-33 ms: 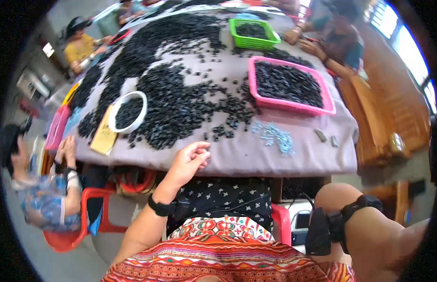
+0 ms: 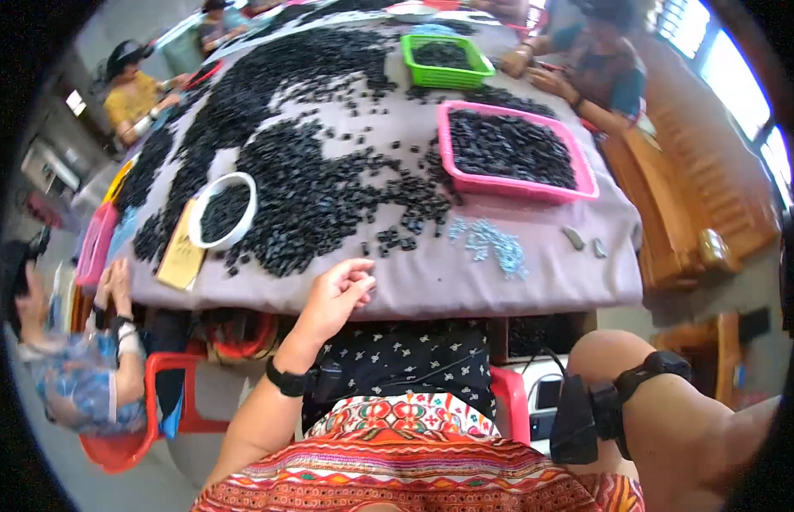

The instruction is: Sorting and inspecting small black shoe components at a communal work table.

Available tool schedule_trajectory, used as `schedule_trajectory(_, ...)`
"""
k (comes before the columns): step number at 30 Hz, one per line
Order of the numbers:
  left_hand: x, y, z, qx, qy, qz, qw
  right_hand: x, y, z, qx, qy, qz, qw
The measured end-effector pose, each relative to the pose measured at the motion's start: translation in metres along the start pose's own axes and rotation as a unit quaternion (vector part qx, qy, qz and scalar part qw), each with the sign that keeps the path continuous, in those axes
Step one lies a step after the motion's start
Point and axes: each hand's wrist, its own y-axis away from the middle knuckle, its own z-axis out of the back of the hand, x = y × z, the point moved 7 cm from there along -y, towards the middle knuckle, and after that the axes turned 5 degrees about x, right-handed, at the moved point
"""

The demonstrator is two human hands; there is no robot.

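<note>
At the table's near edge, left hand (image 2: 337, 297) rests, fingers loosely curled, empty, near scattered black pieces (image 2: 312, 192); right hand's state unclear

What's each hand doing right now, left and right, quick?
Left hand: fingers loosely curled at the near edge of the cloth-covered table; whether it holds anything cannot be told.
Right hand: out of view; only the forearm with its black wrist strap shows.

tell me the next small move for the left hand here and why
Probably reach forward to the loose black pieces: the left hand rests curled at the table's near edge, apparently empty, with those pieces lying just beyond its fingertips.
</note>
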Motion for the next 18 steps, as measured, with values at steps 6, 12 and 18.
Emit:
schedule_trajectory(6,-0.013,-0.008,-0.009,0.011,-0.018,-0.053,0.998,0.032,-0.01,-0.042,0.033,0.023,0.009,0.999)
schedule_trajectory(12,-0.006,-0.001,-0.003,0.0,-0.02,-0.095,0.995,0.044,-0.028,-0.06,0.066,-0.006,0.048,0.997)
schedule_trajectory(18,-0.016,0.005,-0.014,-0.003,-0.027,-0.099,0.995,0.053,-0.023,-0.067,0.059,-0.005,0.07,0.996)
